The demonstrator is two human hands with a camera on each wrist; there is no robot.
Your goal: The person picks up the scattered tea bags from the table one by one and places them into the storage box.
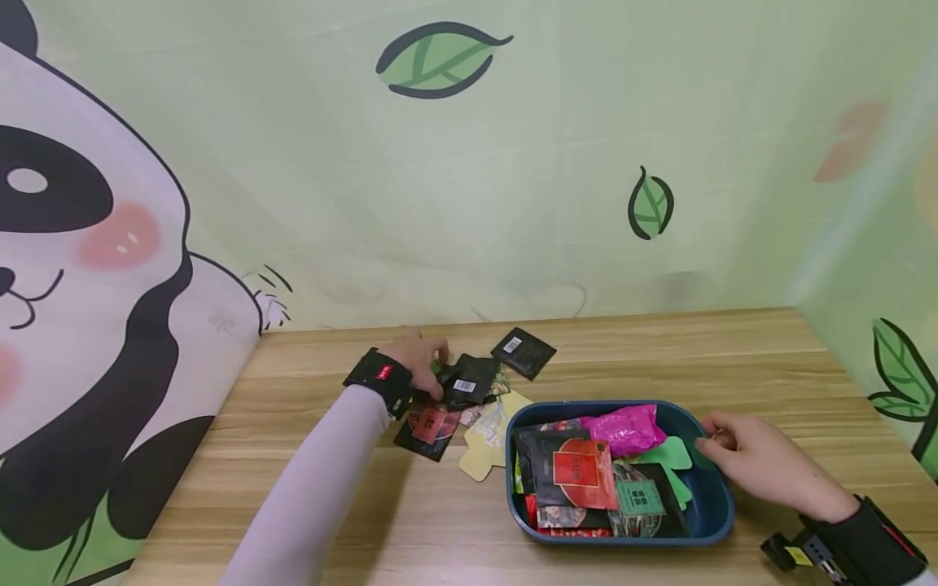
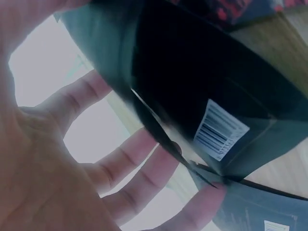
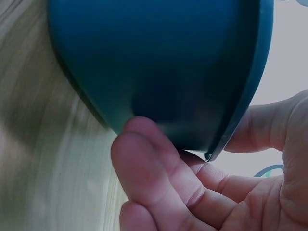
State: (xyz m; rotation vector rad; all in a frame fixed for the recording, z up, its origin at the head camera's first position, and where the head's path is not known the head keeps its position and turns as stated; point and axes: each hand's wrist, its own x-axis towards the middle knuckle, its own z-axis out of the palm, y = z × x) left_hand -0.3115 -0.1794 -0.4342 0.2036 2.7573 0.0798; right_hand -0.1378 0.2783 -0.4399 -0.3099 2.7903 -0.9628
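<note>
In the head view, the left hand (image 1: 416,362) is bent over a loose heap of black packets (image 1: 472,381) near the back edge of the surface (image 1: 762,366), towards its back left corner. A yellow piece (image 1: 478,465) lies partly under the heap, so a sideways drag could pull it along or scatter the rest. The lone packet (image 1: 523,352) lies apart, close to the back edge, where a careless push could slide it against the backdrop. The right hand (image 1: 762,460) grips the blue bin (image 1: 712,513) at the end facing the surface's right edge. The bin is crowded at its other end, and a red-and-black packet (image 1: 575,474) rides high there; more packets laid on it could slide over the rim.

In the left wrist view, fingers curve about the edge of the packets, which gape apart; I cannot tell whether the pinch is firm. A weak one could let the slick-looking ones slip.

In the right wrist view, thumb and curled fingers clasp the rim at one end only, so an uneven pull could tilt or swivel the bin.
</note>
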